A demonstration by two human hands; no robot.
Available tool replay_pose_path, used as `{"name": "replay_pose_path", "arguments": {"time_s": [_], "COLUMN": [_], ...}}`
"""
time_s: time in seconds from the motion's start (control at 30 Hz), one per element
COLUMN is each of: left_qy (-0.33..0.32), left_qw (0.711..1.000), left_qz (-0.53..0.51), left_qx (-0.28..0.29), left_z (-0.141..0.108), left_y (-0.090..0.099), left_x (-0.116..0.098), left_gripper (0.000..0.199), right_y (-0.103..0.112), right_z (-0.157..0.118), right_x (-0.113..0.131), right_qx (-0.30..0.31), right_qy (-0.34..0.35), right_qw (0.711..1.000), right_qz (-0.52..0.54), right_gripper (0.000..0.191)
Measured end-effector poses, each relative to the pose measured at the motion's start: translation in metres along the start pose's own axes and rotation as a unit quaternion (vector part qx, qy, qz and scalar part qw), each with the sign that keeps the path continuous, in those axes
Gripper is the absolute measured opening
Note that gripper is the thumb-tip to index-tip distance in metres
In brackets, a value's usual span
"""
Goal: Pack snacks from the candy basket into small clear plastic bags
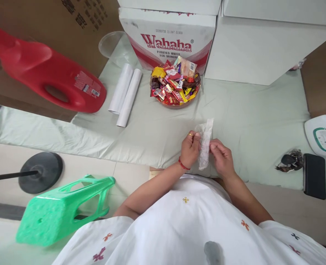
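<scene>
Above the front edge of the cloth-covered surface, both hands grip a long, narrow wrapper (206, 141), whitish and partly see-through. My left hand (191, 150) is closed with its thumb pressed on the wrapper's left side. Fingertips of my right hand (221, 156) pinch its right edge. What lies inside the wrapper, if anything, I cannot make out. Farther back, in front of a white and red water carton (174, 36), stands a round dish (176, 106) heaped with wrapped candies and snacks (176, 82).
Two white paper rolls (126, 94) and a red jug (49, 73) are on the left. To the right lie a black phone (314, 176), keys (290, 161) and a white bottle (324, 136). A green stool (49, 213) lies tipped on the floor at lower left.
</scene>
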State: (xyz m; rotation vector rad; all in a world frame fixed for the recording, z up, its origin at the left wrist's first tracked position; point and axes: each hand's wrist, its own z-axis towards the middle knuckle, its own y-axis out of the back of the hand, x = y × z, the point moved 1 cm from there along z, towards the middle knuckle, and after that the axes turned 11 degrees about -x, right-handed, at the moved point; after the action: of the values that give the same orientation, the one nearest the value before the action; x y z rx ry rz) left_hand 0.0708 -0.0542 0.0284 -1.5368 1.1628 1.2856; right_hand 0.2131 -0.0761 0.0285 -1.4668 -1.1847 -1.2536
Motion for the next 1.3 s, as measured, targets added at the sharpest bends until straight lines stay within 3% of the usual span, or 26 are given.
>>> {"name": "replay_pose_path", "arguments": {"time_s": [0.1,0.2,0.37,0.5,0.83,1.03,1.17,1.3], "left_qy": [-0.005,-0.048,-0.078,-0.089,-0.109,-0.057,0.001,0.016], "left_qw": [1.000,0.996,0.973,0.967,0.976,0.994,0.999,0.996], "left_qz": [0.010,0.077,0.200,0.221,0.159,0.062,-0.050,-0.083], "left_qx": [0.008,-0.026,-0.084,-0.085,-0.097,-0.070,-0.003,0.008], "left_z": [-0.002,0.000,0.006,0.008,0.014,0.012,0.008,0.006], "left_y": [0.000,0.002,0.009,0.013,0.024,0.022,0.017,0.015], "left_x": [0.000,0.003,0.012,0.016,0.015,0.011,0.010,0.013], "left_gripper": [0.037,0.034,0.018,0.016,0.027,0.035,0.041,0.045], "right_y": [-0.006,-0.020,-0.046,-0.052,-0.028,-0.031,-0.039,-0.042], "right_z": [0.009,0.012,0.003,0.001,0.016,0.001,-0.003,-0.003], "right_x": [0.002,0.003,0.005,0.002,0.000,0.001,-0.002,-0.003], "right_qx": [-0.039,-0.021,-0.020,-0.050,-0.082,-0.046,0.019,0.006], "right_qy": [-0.163,-0.233,-0.174,-0.149,-0.133,-0.010,-0.056,-0.087], "right_qw": [0.977,0.962,0.980,0.985,0.987,0.996,0.998,0.996], "right_qz": [0.132,0.142,0.092,0.070,0.041,-0.074,-0.018,0.018], "right_gripper": [0.029,0.040,0.041,0.033,0.036,0.029,0.033,0.032]}}
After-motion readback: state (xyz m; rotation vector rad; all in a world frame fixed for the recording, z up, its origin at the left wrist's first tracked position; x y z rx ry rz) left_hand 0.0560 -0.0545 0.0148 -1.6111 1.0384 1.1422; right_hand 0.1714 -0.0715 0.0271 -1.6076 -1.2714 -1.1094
